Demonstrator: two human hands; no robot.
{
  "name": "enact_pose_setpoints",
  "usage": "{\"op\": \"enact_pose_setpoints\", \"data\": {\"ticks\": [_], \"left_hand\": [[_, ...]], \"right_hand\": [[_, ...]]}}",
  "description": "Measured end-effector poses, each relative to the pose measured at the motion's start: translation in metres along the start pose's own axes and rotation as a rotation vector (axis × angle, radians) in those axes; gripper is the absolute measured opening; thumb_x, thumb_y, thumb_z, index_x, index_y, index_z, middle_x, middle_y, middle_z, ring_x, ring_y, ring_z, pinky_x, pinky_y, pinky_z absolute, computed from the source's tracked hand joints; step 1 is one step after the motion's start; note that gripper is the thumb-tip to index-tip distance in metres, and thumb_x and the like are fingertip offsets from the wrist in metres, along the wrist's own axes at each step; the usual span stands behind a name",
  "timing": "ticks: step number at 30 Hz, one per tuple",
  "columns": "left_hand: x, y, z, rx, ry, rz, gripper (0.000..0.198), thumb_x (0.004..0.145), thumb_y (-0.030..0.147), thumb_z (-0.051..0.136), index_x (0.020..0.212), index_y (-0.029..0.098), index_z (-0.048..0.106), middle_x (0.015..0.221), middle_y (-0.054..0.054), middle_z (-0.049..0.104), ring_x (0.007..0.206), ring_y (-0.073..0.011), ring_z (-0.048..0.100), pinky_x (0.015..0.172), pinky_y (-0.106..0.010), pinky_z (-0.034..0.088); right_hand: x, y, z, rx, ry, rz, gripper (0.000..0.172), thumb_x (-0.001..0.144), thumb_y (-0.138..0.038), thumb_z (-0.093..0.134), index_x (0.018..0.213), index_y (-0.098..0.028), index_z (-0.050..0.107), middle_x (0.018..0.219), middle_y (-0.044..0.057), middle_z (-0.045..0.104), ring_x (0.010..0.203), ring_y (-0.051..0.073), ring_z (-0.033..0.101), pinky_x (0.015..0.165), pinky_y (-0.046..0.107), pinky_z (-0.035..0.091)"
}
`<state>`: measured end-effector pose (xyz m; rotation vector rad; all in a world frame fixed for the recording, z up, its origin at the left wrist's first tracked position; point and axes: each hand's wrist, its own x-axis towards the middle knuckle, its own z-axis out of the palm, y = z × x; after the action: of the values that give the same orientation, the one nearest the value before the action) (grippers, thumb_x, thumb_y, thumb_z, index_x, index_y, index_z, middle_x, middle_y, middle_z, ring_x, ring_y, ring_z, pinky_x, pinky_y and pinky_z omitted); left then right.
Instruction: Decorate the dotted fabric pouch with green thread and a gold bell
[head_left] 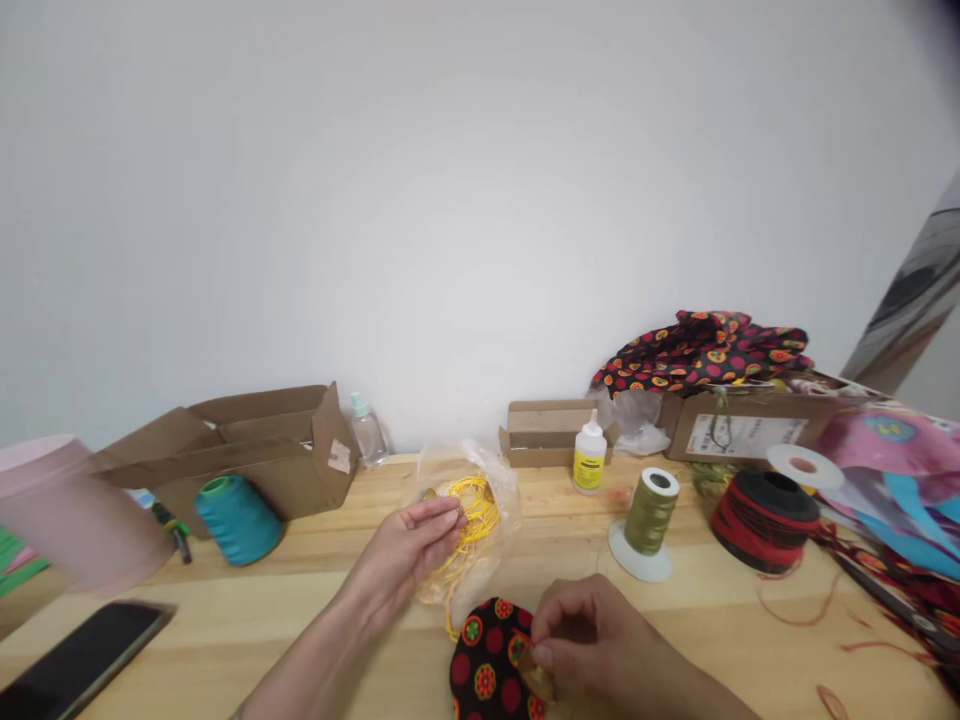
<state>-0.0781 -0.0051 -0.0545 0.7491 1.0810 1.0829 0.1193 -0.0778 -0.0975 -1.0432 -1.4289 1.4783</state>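
Observation:
My left hand [420,545] reaches over a clear plastic bag [508,495] holding a tangle of yellow cord [480,515]. Its thumb and fingertips are pressed together; whatever is between them is too small to make out. At the bottom, my right hand [596,640] has curled fingers and pinches the edge of a rounded black fabric piece [485,680] with red and yellow flower dots. Under those fingers a shiny golden-brown piece [538,680] shows, partly covered and blurred. A yellow strand runs from the bag down toward the fabric.
To the left are a pink bin [75,510], a teal thread cone [238,520], an open cardboard box [262,450] and a phone [82,660]. A glue bottle [589,458], an olive thread spool [651,515] and a red cord spool [765,520] stand on the right, near scissors [892,595].

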Motion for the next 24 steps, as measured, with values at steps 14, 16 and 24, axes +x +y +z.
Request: {"op": "enact_pose_setpoints", "data": {"ticks": [14,16,24], "left_hand": [[-0.018,-0.016,0.006,0.097,0.053,0.186,0.022,0.051,0.013,0.075,0.07,0.01,0.064,0.068,-0.007,0.069,0.069,-0.0151,0.065,0.061,-0.016,0.051],[-0.023,-0.018,0.009,0.078,0.05,0.179,0.021,0.052,0.013,0.075,0.07,0.011,0.064,0.068,-0.006,0.07,0.069,-0.0144,0.065,0.06,-0.016,0.051],[-0.032,-0.027,0.013,-0.061,-0.124,0.005,0.014,0.06,0.005,0.068,0.072,0.011,0.066,0.073,-0.007,0.07,0.067,-0.0124,0.065,0.06,-0.015,0.052]], "right_hand": [[-0.003,-0.01,0.001,-0.03,0.038,0.023,0.01,0.057,-0.021,0.065,0.058,-0.011,0.063,0.053,-0.002,0.054,0.05,0.008,0.045,0.047,0.019,0.035],[-0.002,-0.011,0.001,-0.014,0.02,0.017,0.012,0.058,-0.023,0.066,0.059,-0.011,0.064,0.052,-0.002,0.054,0.05,0.008,0.045,0.048,0.019,0.035],[0.001,-0.012,-0.002,0.187,-0.005,-0.009,0.021,0.055,-0.031,0.071,0.06,-0.011,0.063,0.056,-0.002,0.055,0.052,0.008,0.046,0.051,0.021,0.035]]}}
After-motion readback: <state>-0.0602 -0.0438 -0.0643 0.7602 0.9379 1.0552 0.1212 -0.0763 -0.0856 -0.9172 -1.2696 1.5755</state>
